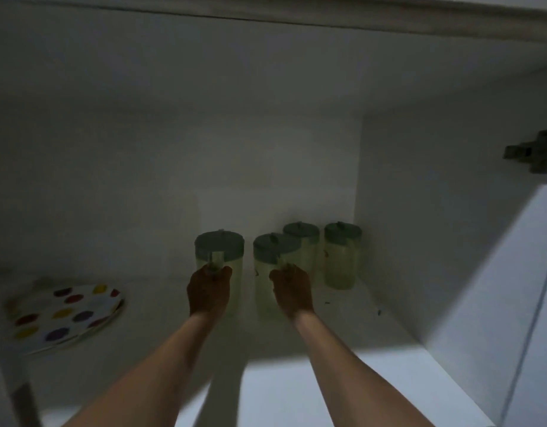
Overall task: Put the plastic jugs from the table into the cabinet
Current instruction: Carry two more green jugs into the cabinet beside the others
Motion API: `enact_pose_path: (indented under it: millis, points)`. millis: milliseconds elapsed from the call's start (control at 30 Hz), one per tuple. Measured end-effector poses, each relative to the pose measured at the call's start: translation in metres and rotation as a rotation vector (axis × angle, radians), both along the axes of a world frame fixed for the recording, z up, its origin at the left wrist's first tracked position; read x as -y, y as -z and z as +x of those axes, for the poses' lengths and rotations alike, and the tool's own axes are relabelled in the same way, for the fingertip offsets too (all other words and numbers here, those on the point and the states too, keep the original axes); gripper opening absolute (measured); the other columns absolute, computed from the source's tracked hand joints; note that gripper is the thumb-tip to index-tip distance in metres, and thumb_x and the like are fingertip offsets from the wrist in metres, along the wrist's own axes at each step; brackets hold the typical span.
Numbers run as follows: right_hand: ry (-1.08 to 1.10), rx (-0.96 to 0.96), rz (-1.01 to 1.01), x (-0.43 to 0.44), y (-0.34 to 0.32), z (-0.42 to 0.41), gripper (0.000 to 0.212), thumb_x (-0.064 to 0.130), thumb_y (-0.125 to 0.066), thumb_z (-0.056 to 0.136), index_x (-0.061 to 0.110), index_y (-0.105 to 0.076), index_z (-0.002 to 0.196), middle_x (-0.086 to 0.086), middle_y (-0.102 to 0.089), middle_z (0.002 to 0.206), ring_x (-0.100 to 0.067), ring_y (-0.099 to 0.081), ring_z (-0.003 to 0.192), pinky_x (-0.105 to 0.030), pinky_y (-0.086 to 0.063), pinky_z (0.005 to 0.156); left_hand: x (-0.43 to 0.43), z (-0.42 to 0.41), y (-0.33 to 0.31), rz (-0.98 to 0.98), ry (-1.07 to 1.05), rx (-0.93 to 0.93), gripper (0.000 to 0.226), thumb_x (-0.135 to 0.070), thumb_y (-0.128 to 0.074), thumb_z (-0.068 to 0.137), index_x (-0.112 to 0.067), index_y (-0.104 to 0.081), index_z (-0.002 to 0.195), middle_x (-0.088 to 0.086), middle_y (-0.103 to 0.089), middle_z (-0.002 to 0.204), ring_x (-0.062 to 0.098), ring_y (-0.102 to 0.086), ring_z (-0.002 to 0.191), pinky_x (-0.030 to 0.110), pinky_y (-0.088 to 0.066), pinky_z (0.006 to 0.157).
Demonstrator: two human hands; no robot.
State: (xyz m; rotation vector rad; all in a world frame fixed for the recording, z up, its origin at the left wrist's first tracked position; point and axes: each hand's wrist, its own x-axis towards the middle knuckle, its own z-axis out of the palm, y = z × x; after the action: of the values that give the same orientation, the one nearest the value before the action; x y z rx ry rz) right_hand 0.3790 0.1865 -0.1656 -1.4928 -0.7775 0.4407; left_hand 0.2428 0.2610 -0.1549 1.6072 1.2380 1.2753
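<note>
Inside the dim white cabinet, both bare arms reach deep along the shelf. Four pale green plastic jugs with darker green lids stand upright toward the back right corner. The left hand is clenched around the handle of the left jug, which stands apart from the others, nearer the middle of the shelf. The right hand grips the handle of the second jug; whether either jug's base rests on the shelf cannot be told, since the hands hide it. Just behind that second jug stands the third jug, and the fourth jug sits beside it, closest to the right wall. Near the left edge of the shelf lies a white plate with coloured dots, well apart from the jugs. A metal hinge shows on the right wall near the front.
</note>
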Motion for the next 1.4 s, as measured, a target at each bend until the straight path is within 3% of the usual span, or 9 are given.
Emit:
enact_pose_path:
  millis: [233, 367, 567, 733, 833, 933, 1100, 1233, 1400]
  points:
    - [-0.005, 0.025, 0.039, -0.049, 0.009, 0.016, 0.032, 0.003, -0.061, 0.082, 0.019, -0.041, 0.063, 0.001, -0.043, 0.058, -0.015, -0.041, 0.055, -0.026, -0.034, 0.056, -0.044, 0.021, 0.016, -0.041, -0.038, 0.051, 0.020, -0.024, -0.068, 0.085, -0.012, -0.061, 0.070, 0.028, -0.070, 0.083, 0.042, -0.068, 0.082, 0.042, -0.051, 0.067]
    - [0.008, 0.086, 0.043, -0.071, 0.020, 0.023, 0.028, 0.010, -0.063, 0.081, 0.021, -0.044, 0.064, 0.003, -0.048, 0.061, -0.016, -0.047, 0.060, -0.032, -0.040, 0.062, -0.062, 0.032, 0.027, -0.066, -0.021, 0.050, 0.021, -0.027, -0.068, 0.084, -0.014, -0.060, 0.069, 0.029, -0.069, 0.082, 0.044, -0.068, 0.081, 0.043, -0.052, 0.069]
    - [-0.006, 0.142, 0.003, -0.102, 0.021, 0.037, 0.031, 0.014, -0.065, 0.086, 0.021, -0.043, 0.066, -0.005, -0.051, 0.070, -0.021, -0.051, 0.071, -0.034, -0.041, 0.069, -0.093, 0.038, 0.029, -0.074, -0.036, 0.047, 0.027, -0.029, -0.069, 0.084, -0.002, -0.069, 0.090, 0.028, -0.070, 0.087, 0.043, -0.067, 0.084, 0.045, -0.053, 0.074]
    - [-0.070, 0.083, -0.050, -0.124, 0.024, 0.049, 0.019, 0.021, -0.062, 0.085, 0.020, -0.049, 0.070, -0.005, -0.056, 0.071, -0.024, -0.055, 0.069, -0.034, -0.042, 0.067, -0.110, 0.045, 0.034, -0.114, -0.008, 0.073, 0.022, -0.034, -0.067, 0.078, -0.016, -0.060, 0.068, 0.023, -0.062, 0.068, 0.045, -0.066, 0.075, 0.041, -0.048, 0.064]
    - [-0.104, 0.051, -0.082, -0.137, 0.028, 0.056, 0.012, 0.029, -0.064, 0.082, 0.019, -0.057, 0.081, -0.004, -0.061, 0.080, -0.021, -0.058, 0.077, -0.032, -0.045, 0.074, -0.115, 0.051, 0.029, -0.105, -0.012, 0.065, 0.025, -0.031, -0.069, 0.079, -0.013, -0.060, 0.065, 0.016, -0.061, 0.064, 0.033, -0.059, 0.063, 0.041, -0.047, 0.063]
    - [-0.117, 0.096, -0.114, -0.142, 0.027, 0.058, 0.034, 0.039, -0.065, 0.083, 0.011, -0.065, 0.102, -0.009, -0.069, 0.101, -0.026, -0.065, 0.095, -0.037, -0.051, 0.088, -0.119, 0.055, 0.025, -0.107, -0.040, 0.028, 0.024, -0.031, -0.070, 0.082, -0.007, -0.069, 0.080, 0.022, -0.071, 0.083, 0.037, -0.067, 0.078, 0.045, -0.053, 0.075]
    - [-0.120, 0.106, -0.211, -0.122, 0.008, 0.054, 0.040, 0.037, -0.070, 0.090, 0.007, -0.060, 0.114, -0.003, -0.063, 0.103, -0.023, -0.063, 0.099, -0.024, -0.042, 0.076, -0.117, 0.056, 0.024, -0.123, -0.081, -0.273, 0.050, -0.040, -0.065, 0.088, -0.001, -0.062, 0.119, 0.021, -0.066, 0.120, 0.037, -0.063, 0.109, 0.036, -0.048, 0.088]
    - [-0.065, 0.207, -0.299, -0.115, 0.006, 0.051, 0.062, 0.051, -0.073, 0.080, 0.006, -0.055, 0.119, -0.010, -0.065, 0.114, -0.027, -0.064, 0.103, -0.036, -0.055, 0.086, -0.113, 0.047, 0.030, -0.166, -0.031, -0.350, 0.070, -0.053, -0.070, 0.079, -0.006, -0.049, 0.126, 0.017, -0.060, 0.127, 0.036, -0.058, 0.115, 0.038, -0.048, 0.092]
    - [-0.029, 0.328, -0.462, -0.091, -0.011, 0.044, 0.095, 0.057, -0.061, 0.088, 0.010, -0.014, 0.156, -0.016, -0.038, 0.150, -0.034, -0.043, 0.136, -0.041, -0.041, 0.109, -0.091, 0.037, 0.015, -0.085, -0.143, -0.459, 0.079, -0.055, -0.072, 0.075, -0.012, -0.037, 0.130, 0.016, -0.052, 0.125, 0.039, -0.050, 0.119, 0.046, -0.046, 0.094]
